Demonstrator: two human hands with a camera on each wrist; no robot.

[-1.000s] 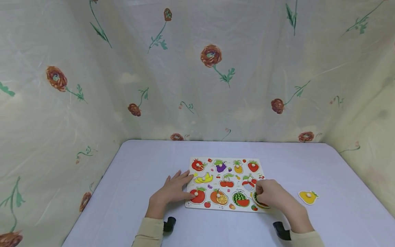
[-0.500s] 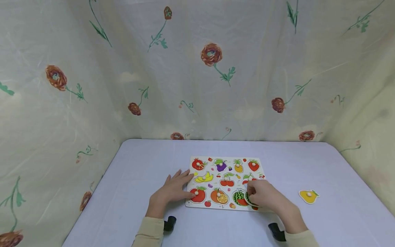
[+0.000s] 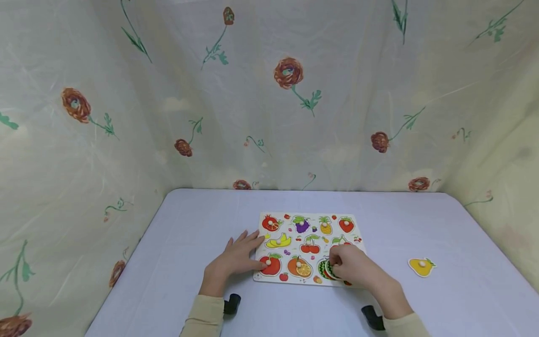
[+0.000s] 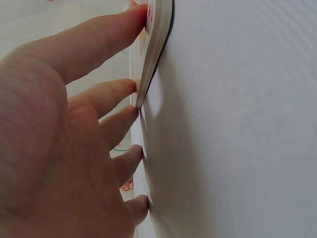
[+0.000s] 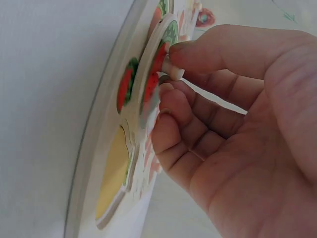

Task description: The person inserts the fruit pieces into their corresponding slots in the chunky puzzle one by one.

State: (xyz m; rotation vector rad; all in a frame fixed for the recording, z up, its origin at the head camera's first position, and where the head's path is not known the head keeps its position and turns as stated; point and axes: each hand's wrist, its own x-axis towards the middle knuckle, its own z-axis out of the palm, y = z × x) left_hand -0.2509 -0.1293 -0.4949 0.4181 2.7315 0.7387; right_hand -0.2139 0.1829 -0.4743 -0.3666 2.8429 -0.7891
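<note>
A white fruit puzzle board (image 3: 258, 279) lies on the table. My right hand (image 3: 353, 267) pinches a watermelon piece (image 5: 154, 82) by its small knob (image 5: 173, 72). The piece is tilted close over the board's lower right part, overlapping a watermelon picture (image 3: 321, 268). In the right wrist view, a yellow pear-like recess (image 5: 113, 171) shows below the piece. My left hand (image 3: 235, 257) rests at the board's left side with fingers spread. Its thumb (image 4: 109, 42) is on the board's face by the apple piece (image 3: 271, 265), and other fingertips meet the edge.
A yellow pear piece (image 3: 422, 267) with a knob lies on the table right of the board. Other knobbed pieces sit in the board, among them bananas (image 3: 284, 240), grapes (image 3: 302, 226) and an orange (image 3: 294, 266). A flowered curtain (image 3: 337, 117) surrounds the white table (image 3: 202, 215).
My right hand has moved left with the watermelon piece, from the board's lower right corner to over the watermelon picture. The left hand has stayed in place.
</note>
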